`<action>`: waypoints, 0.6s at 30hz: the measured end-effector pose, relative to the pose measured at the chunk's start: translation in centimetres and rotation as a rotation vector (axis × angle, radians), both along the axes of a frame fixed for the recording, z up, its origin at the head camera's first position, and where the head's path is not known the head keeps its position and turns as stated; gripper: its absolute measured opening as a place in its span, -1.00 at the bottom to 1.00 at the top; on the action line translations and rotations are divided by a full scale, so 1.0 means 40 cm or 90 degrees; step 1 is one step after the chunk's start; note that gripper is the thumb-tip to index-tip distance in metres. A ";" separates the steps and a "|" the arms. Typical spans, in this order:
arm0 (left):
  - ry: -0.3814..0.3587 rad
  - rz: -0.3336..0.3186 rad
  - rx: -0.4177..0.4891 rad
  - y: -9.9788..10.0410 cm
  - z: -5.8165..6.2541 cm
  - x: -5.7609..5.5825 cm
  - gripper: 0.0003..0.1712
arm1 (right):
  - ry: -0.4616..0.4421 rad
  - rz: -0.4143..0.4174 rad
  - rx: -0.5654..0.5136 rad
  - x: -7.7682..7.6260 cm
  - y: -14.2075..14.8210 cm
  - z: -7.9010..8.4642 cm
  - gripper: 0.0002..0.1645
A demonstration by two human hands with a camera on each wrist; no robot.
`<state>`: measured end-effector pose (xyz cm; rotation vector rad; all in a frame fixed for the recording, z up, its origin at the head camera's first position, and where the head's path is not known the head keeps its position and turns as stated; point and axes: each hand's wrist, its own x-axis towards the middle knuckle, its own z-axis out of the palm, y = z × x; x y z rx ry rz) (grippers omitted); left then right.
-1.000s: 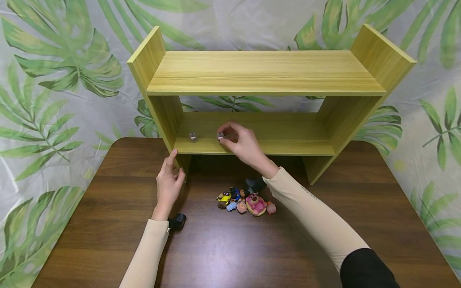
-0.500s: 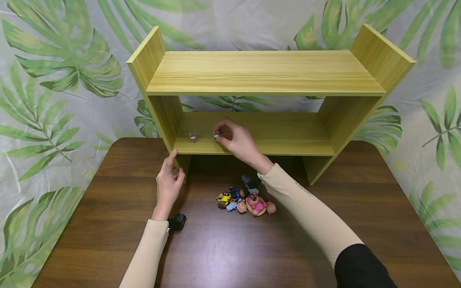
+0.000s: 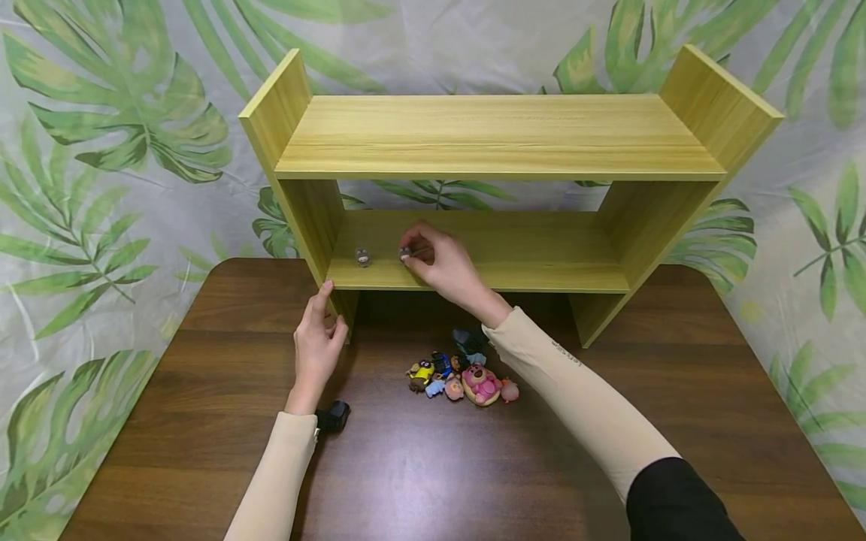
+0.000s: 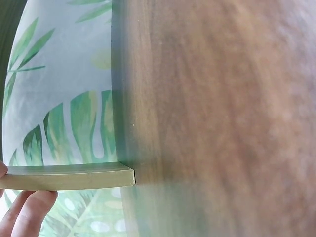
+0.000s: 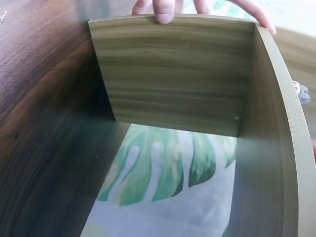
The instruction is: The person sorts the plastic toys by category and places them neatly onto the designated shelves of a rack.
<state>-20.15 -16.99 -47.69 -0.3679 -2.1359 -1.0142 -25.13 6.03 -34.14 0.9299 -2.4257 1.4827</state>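
Note:
My right hand (image 3: pixel 449 263) is at the middle board of the wooden shelf (image 3: pixel 501 139), pinching a small grey toy figure (image 3: pixel 405 254) between thumb and fingertips. A similar grey toy figure (image 3: pixel 363 258) stands just left of it on the same board; in the right wrist view a grey figure (image 5: pixel 301 92) shows past the board's edge. My left hand (image 3: pixel 318 338) holds the front edge of the shelf's left side panel. In the left wrist view its fingers (image 4: pixel 35 212) lie on one face of that panel (image 4: pixel 69 177), with another fingertip on the opposite face.
Several small toys lie close together on the brown table (image 3: pixel 406 481) in front of the shelf, among them a pink bear (image 3: pixel 481 385) and a yellow-and-black figure (image 3: pixel 421 374). A leaf-patterned cloth (image 3: pixel 122 113) hangs behind. Tall side panels bound the shelf.
The right hand has moved slightly left with the grey toy figure, nearer the other one, and is almost still over the last half second. The left hand has stayed in place.

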 end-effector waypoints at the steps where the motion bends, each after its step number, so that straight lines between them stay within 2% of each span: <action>1: 0.000 0.000 0.000 0.000 0.000 0.000 -0.05 | 0.000 0.001 0.000 0.001 0.000 0.000 -0.81; 18: 0.007 0.002 -0.008 0.000 0.001 0.000 -0.01 | 0.000 0.001 -0.005 0.003 0.014 -0.003 -0.74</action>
